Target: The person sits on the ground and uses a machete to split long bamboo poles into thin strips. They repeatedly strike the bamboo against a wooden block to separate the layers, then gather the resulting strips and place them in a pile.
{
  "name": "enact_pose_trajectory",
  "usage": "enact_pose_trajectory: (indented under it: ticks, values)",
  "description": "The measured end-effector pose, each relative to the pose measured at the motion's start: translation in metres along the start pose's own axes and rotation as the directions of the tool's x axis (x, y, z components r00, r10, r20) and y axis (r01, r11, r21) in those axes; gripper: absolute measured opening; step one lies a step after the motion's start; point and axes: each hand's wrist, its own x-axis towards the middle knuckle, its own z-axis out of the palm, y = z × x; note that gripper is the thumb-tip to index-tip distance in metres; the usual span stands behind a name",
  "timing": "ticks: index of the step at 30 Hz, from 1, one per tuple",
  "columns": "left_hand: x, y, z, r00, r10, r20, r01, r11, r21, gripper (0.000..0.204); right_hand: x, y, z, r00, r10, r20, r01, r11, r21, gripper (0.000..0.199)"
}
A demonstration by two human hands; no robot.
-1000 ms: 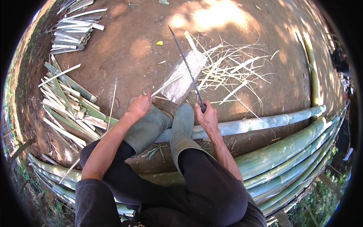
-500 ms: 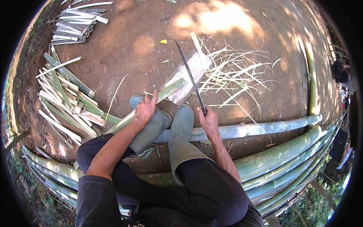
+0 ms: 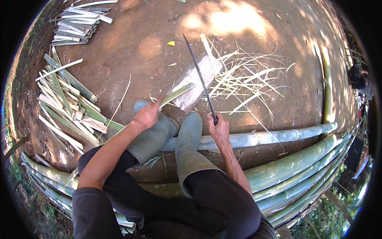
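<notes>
My left hand is closed around a long green bamboo strip, the index finger lying along it. The strip's far end reaches over a pale wooden block on the ground; its rear part is mostly hidden beneath my forearm. In my right hand is a machete, gripped by its dark handle. The long dark blade points away from me and slants up to the left, crossing above the block. It appears apart from the strip's tip.
Thin bamboo shavings lie right of the block. Split bamboo pieces are heaped at left, with a stack of pale strips farther off. A bamboo pole crosses beyond my boots; thick bamboo poles lie nearer.
My left hand has moved slightly nearer and left along the strip, and the strip now shows a narrower face. The machete stays almost where it was.
</notes>
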Motion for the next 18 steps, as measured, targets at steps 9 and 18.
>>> enact_pose_trajectory:
  ticks: [9, 18]
  values:
    - [0.03, 0.021, -0.073, 0.977, -0.085, 0.194, 0.103, 0.991, -0.084, 0.039, 0.009, -0.008, 0.005, 0.999, 0.029, 0.034, -0.027, 0.998, -0.065, 0.026]
    - [0.04, 0.013, -0.075, 0.966, -0.046, 0.253, 0.065, 0.995, -0.071, 0.036, 0.007, 0.0, 0.014, 1.0, 0.013, 0.012, -0.012, 0.992, -0.124, 0.027]
